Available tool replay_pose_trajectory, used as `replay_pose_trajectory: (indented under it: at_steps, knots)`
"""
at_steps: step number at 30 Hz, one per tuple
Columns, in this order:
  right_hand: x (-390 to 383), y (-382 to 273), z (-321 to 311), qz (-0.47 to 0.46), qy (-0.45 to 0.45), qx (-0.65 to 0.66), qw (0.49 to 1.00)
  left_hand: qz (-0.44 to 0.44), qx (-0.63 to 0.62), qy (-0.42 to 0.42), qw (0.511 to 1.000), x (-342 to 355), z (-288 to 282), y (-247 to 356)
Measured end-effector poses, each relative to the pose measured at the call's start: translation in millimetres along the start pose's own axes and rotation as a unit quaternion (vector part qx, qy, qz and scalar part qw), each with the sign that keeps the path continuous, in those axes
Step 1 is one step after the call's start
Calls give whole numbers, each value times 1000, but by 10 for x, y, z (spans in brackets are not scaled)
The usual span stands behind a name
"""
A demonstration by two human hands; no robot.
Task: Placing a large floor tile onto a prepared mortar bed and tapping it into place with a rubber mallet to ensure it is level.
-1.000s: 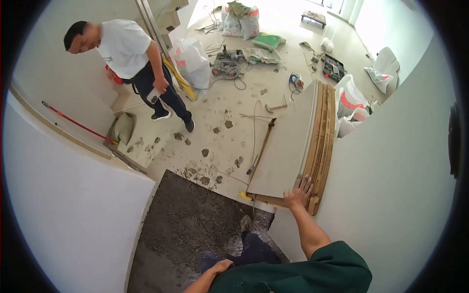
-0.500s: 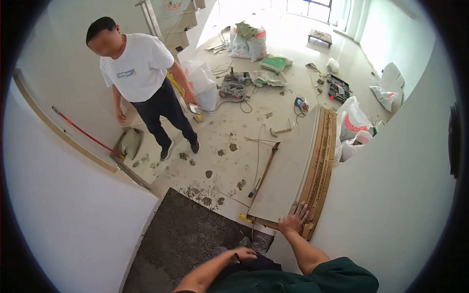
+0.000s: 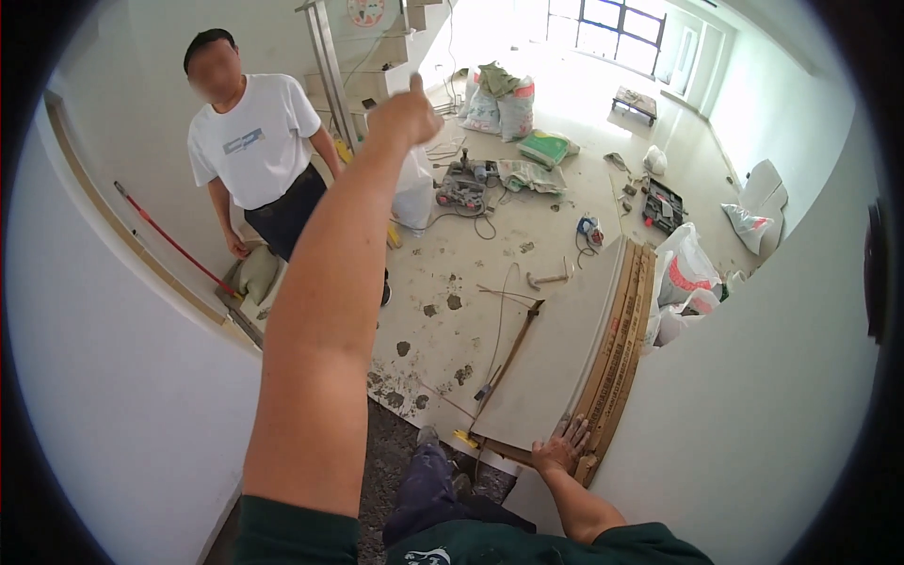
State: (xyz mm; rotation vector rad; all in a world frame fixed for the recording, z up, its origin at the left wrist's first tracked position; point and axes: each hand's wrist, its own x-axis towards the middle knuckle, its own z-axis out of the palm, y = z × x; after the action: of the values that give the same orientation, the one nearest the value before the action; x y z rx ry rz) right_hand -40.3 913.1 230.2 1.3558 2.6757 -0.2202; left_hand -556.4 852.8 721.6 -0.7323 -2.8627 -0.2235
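My left hand (image 3: 405, 115) is raised high ahead of me on an outstretched arm, one finger extended and the others curled, with nothing seen in it. It overlaps the stair area in my view. My right hand (image 3: 563, 450) lies open, fingers spread, on the near end of a leaning stack of large pale panels (image 3: 551, 367) edged with brown cardboard (image 3: 617, 348). A thin wooden handle (image 3: 508, 358) lies along the stack's left side, and a small yellow tool (image 3: 463, 438) sits by its lower corner. Below me is dark wet mortar (image 3: 395, 433), partly covered by my arm and legs.
A person (image 3: 259, 141) in a white T-shirt stands ahead left, beside a red pole (image 3: 174, 235). Beyond are sacks (image 3: 513, 108), power tools (image 3: 461, 188), an open toolbox (image 3: 664, 207), a low trolley (image 3: 634, 104) and stairs (image 3: 377, 80). White walls (image 3: 772, 377) flank me.
My left hand has risen from near my body to high ahead. My right hand stays on the stack. The view tilted upward, showing more window. The other person turned to face me.
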Motion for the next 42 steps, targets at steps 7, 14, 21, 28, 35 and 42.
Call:
replay_pose_trajectory:
  at_steps: [7, 14, 21, 28, 35, 42]
  knots:
    - [-73, -47, -179, 1, 2, 19, 1000, -6, 65, 54, 996, 502, -142, 4]
    - [-20, 174, 49, 0, 24, 57, 998, 28, 64, -18, 997, 1020, 253, 265]
    - [193, 283, -501, -112, -118, 77, 984, 270, 48, -368, 889, -1188, 4129, -259]
    - [40, 465, -433, -109, -69, 124, 984, 112, -312, -605, 724, -4864, 4965, 412]
    - [27, 526, -389, -103, -39, 102, 989, -363, -564, -633, 388, -5083, 4798, 1234]
    - [104, 475, -436, -93, -38, 95, 990, -536, -584, -548, 269, -4904, 4803, 1482]
